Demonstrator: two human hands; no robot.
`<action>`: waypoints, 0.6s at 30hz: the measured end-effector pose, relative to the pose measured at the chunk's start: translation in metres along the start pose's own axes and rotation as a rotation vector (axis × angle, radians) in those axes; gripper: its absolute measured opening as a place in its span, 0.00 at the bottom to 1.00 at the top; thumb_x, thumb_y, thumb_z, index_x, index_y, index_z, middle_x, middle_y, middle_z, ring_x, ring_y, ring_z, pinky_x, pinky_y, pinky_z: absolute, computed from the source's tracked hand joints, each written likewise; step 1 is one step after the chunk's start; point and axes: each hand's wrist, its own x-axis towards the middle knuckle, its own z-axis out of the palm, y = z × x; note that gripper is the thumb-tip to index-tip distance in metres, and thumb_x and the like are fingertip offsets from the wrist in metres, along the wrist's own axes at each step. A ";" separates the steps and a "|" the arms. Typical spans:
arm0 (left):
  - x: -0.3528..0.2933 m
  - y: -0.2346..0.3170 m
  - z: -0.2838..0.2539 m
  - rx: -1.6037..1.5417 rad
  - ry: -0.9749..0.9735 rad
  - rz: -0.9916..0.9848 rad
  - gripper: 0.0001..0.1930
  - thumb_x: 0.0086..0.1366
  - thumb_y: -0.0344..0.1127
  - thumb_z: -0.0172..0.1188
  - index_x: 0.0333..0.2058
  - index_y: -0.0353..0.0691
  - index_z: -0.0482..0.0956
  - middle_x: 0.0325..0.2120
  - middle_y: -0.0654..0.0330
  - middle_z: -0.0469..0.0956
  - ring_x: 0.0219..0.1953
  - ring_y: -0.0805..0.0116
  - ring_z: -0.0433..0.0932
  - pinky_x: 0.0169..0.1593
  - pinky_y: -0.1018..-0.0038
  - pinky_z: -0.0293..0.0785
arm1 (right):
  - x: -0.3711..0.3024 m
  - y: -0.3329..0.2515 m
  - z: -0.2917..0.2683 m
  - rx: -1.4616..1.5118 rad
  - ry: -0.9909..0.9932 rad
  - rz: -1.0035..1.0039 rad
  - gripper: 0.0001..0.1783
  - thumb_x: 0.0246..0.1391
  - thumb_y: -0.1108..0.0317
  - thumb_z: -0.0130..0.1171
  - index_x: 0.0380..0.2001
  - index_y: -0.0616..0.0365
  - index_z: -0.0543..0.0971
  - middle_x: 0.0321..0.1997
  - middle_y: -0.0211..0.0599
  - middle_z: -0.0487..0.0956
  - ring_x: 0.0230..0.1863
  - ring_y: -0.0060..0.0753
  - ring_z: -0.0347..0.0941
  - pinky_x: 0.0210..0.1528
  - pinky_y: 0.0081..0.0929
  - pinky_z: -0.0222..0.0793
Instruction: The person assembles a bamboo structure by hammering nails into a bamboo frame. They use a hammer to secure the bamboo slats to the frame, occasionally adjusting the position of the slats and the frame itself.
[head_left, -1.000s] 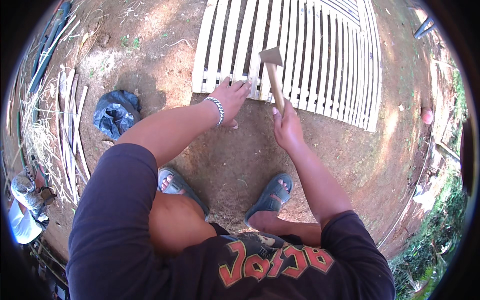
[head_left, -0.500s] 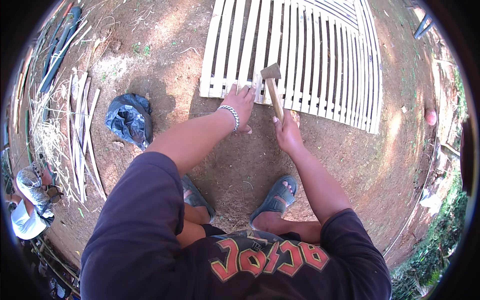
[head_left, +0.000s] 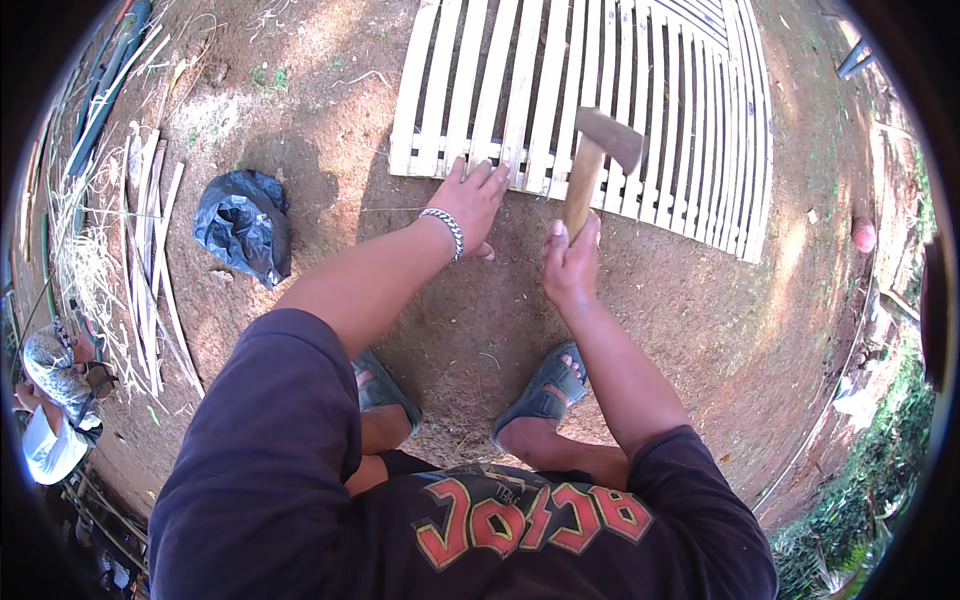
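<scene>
A panel of pale, narrow slats (head_left: 520,85), bamboo or wood, lies on the ground ahead of me, its slats running away from me over a crosspiece near the front edge. My left hand (head_left: 468,205), with a chain bracelet at the wrist, has its fingers spread and their tips at that front edge. Whether it holds anything small under the fingers is hidden. My right hand (head_left: 572,265) is closed round the wooden handle of a hatchet (head_left: 585,185). The hatchet's metal head is raised over the panel, to the right of my left hand.
A crumpled dark plastic bag (head_left: 243,228) sits on the dirt at left. Beyond it lie long split strips (head_left: 150,260) and thin shavings. Another person (head_left: 58,400) is at the far left edge. A reddish round object (head_left: 864,235) lies at right. My sandalled feet (head_left: 545,395) stand below my hands.
The hatchet has turned in my right hand, its head swinging right and appearing larger. My left hand remains at the panel's front edge, while the whole view has shifted slightly.
</scene>
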 end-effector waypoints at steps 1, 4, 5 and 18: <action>0.001 0.001 0.000 -0.004 0.003 0.000 0.63 0.56 0.69 0.70 0.76 0.34 0.47 0.79 0.54 0.45 0.79 0.56 0.48 0.79 0.49 0.45 | 0.004 0.007 0.002 -0.164 -0.055 -0.003 0.23 0.73 0.60 0.51 0.62 0.63 0.66 0.39 0.65 0.83 0.40 0.71 0.81 0.46 0.59 0.75; 0.000 0.000 0.001 -0.013 -0.004 -0.008 0.63 0.56 0.68 0.70 0.76 0.34 0.47 0.79 0.54 0.45 0.79 0.56 0.48 0.79 0.49 0.45 | 0.021 0.012 0.000 -0.353 -0.146 -0.052 0.23 0.72 0.60 0.51 0.63 0.64 0.65 0.40 0.66 0.83 0.41 0.73 0.81 0.46 0.59 0.75; 0.001 0.000 0.001 -0.015 -0.008 -0.012 0.63 0.56 0.68 0.70 0.76 0.34 0.47 0.79 0.54 0.45 0.79 0.55 0.48 0.79 0.49 0.45 | 0.025 0.012 -0.001 -0.366 -0.163 -0.074 0.24 0.72 0.60 0.51 0.63 0.64 0.64 0.40 0.66 0.82 0.41 0.73 0.81 0.47 0.60 0.75; 0.001 0.002 0.005 -0.017 0.030 -0.034 0.62 0.56 0.68 0.71 0.76 0.34 0.50 0.79 0.53 0.46 0.79 0.56 0.49 0.79 0.48 0.46 | 0.020 -0.008 -0.013 -0.196 -0.060 -0.020 0.20 0.72 0.59 0.52 0.57 0.63 0.67 0.37 0.68 0.82 0.42 0.72 0.81 0.47 0.61 0.74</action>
